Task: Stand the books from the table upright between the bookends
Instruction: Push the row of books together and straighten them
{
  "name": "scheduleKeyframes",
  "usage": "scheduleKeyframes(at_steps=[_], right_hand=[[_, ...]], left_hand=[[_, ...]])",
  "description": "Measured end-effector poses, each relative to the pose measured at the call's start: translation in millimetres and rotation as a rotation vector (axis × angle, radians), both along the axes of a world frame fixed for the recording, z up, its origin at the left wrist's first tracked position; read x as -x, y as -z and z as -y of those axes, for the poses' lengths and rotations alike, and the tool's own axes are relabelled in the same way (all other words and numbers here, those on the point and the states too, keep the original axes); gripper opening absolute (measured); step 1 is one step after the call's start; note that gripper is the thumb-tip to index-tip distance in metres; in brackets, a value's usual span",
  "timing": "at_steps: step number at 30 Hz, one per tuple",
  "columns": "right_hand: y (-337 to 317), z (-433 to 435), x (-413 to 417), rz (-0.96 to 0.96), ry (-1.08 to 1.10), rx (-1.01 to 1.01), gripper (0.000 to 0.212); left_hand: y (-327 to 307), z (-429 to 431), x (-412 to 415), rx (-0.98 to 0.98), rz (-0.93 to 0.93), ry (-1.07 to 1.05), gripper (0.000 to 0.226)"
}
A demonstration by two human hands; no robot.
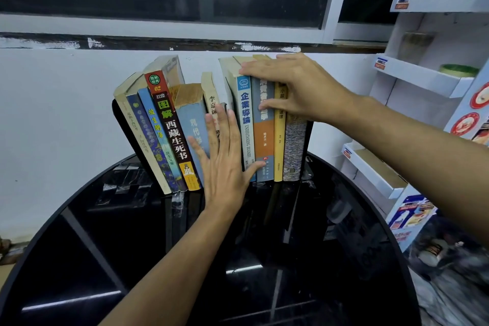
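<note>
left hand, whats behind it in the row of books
The left hand lies flat over a pale blue book and a cream one; their lower spines are hidden behind it.

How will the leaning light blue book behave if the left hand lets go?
The light blue book tilts left, so it probably leans further onto the black-spined book. Its worn top suggests a soft, floppy paperback. The glossy table may let its foot slide.

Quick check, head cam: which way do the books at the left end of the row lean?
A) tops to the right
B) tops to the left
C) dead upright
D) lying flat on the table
B: the dark-spined book and its neighbours tilt with tops left, against the left bookend; the books under the right hand stand near upright.
</note>
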State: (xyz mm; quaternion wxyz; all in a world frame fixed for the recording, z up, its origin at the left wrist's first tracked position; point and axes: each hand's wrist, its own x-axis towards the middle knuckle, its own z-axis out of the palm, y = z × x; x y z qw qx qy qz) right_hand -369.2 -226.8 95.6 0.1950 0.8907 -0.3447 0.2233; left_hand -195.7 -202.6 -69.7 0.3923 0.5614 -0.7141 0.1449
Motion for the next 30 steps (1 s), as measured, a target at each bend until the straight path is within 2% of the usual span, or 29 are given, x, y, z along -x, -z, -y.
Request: scheduleKeyframes(at_steps=[15, 22, 30], right_hand=[[3.0, -5.8, -3.3, 0.022, 0.025, -0.020, 0.074], [-8.9, -11.5, 13.4, -0.054, 0.085, -0.158, 0.093], [-6.8, -12.2, 22.6, -0.038, 0.105, -0.175, 0.088]], left_hand=[[1.1, 0.7, 0.2, 0.024, -0.010, 0.015, 0.122], [-6.2, -12.3, 16.3, 0.072, -0.015, 0.165, 0.119], [-4.0, -3.9, 40.4, 0.003, 0.020, 0.142, 0.126]])
